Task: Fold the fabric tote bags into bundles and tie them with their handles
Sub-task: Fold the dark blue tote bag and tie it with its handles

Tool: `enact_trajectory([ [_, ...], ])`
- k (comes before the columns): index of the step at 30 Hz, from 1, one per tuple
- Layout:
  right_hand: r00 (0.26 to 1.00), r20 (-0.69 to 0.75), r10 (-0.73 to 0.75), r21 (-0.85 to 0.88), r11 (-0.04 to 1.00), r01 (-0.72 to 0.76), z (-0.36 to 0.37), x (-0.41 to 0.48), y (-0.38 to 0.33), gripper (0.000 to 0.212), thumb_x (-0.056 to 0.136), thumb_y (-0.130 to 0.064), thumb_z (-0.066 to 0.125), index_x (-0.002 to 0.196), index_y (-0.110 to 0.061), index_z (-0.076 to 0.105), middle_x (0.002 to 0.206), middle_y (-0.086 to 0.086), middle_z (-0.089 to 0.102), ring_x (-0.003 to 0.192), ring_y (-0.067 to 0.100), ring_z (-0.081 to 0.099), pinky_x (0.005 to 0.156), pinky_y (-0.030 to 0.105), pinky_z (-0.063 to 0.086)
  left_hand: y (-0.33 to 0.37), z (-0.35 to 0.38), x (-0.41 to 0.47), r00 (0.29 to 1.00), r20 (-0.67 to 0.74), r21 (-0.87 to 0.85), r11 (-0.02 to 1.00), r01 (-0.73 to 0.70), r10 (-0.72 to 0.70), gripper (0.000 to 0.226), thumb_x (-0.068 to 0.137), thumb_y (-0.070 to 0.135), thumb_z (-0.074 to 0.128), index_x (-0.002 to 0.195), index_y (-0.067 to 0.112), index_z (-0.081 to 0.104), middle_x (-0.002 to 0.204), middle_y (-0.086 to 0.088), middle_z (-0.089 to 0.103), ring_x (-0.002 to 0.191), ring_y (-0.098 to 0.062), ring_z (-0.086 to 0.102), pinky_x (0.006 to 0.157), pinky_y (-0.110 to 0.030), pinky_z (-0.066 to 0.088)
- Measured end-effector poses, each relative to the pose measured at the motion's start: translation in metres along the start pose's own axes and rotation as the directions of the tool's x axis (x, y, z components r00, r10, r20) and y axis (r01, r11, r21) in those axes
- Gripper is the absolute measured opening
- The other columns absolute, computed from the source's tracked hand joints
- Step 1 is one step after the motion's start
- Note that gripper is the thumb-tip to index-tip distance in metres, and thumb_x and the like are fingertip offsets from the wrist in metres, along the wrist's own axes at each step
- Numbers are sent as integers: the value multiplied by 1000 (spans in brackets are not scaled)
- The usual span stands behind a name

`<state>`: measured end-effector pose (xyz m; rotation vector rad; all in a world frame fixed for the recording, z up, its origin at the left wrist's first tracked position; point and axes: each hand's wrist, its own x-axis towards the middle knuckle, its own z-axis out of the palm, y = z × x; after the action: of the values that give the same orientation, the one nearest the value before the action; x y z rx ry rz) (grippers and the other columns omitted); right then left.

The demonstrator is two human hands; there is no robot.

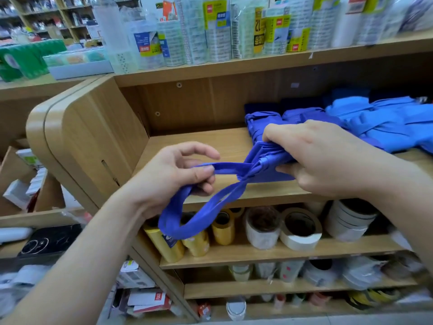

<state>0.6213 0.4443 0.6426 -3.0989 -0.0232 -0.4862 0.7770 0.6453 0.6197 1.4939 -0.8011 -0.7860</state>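
Holding a folded tote bag by its bundle and strap

Much of the tote bag (pixel 264 158) is hidden under the right hand (pixel 323 160), whose curled fingers and thumb clamp the folded bundle just above the front of the wooden shelf (pixel 199 141); only its pleated, blue-violet end shows. How the strap is wound at the bundle's end is hard to make out. The left hand (pixel 173 174) pinches the flat woven handle (pixel 225 166) between thumb and bent fingers, with the forefinger lifted loose. The rest of the handle droops below in a limp loop. The right forearm is cut off by the frame edge. Behind the right hand lies a pile of bags (pixel 386 123), soft and creased, in lighter blue; darker ones at the back are unclear. The tape rolls (pixel 300 228) on the shelf below are round and paper-coloured. The packets (pixel 215 29) on top are blurred.
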Motion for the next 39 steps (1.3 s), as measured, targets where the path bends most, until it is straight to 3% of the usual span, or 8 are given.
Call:
enact_trajectory([
  [7,990,-25,137,185,974,-130,8,-6,16,32,84,-15,68,90,-29,40,75,-15,51,73,5,49,64,32,41,-7,-30,-12,973,-222,-444,882,-157,61,17,67,8,67,78,21,70,69,-6,55,41,-2,35,40,-13,38],
  [11,982,45,184,311,931,-189,6,0,18,40,88,-13,65,107,-38,40,86,-9,61,80,15,55,77,43,47,-12,-34,-17,950,-245,158,975,-159,195,43,92,-9,50,73,17,78,92,-3,63,63,-13,46,53,-20,42],
  [16,982,140,130,389,904,-175,0,6,12,73,90,-8,62,124,-64,29,78,11,61,79,32,59,83,53,49,-5,-35,-21,989,84,972,208,-108,125,64,75,46,78,134,33,56,120,15,41,97,-3,51,83,-22,46],
  [20,977,182,107,436,882,-178,3,8,14,77,93,-9,62,124,-72,31,92,3,66,88,28,62,88,45,51,-3,-34,-21,885,266,964,-112,-241,382,23,65,28,88,83,19,77,82,2,55,70,-18,54,55,-31,48],
  [24,968,229,101,490,847,-205,13,8,28,64,92,-6,63,120,-62,50,119,-35,56,111,-8,53,92,18,46,11,-47,-29,913,287,946,65,-318,291,38,71,69,61,56,34,58,82,15,52,83,-6,48,60,-24,43],
  [28,963,246,112,623,742,-245,18,6,35,67,91,-4,64,122,-61,51,126,-35,52,115,-9,52,100,28,45,28,-49,-39,881,280,693,554,-461,382,32,69,58,76,57,29,69,128,9,56,126,-21,49,102,-26,40],
  [31,950,308,45,711,653,-261,22,6,29,76,92,-1,62,127,-65,42,129,-25,57,118,2,57,105,36,46,31,-41,-37,859,276,272,822,-500,431,36,68,49,82,55,19,66,101,-4,58,100,-31,57,93,-38,42],
  [39,948,317,6,638,739,-218,13,-4,7,107,89,-1,67,129,-80,9,123,-12,59,107,4,61,99,27,48,25,-34,-11,898,348,-234,953,-194,268,58,85,55,63,125,13,66,90,-3,56,60,-9,51,77,-33,53],
])
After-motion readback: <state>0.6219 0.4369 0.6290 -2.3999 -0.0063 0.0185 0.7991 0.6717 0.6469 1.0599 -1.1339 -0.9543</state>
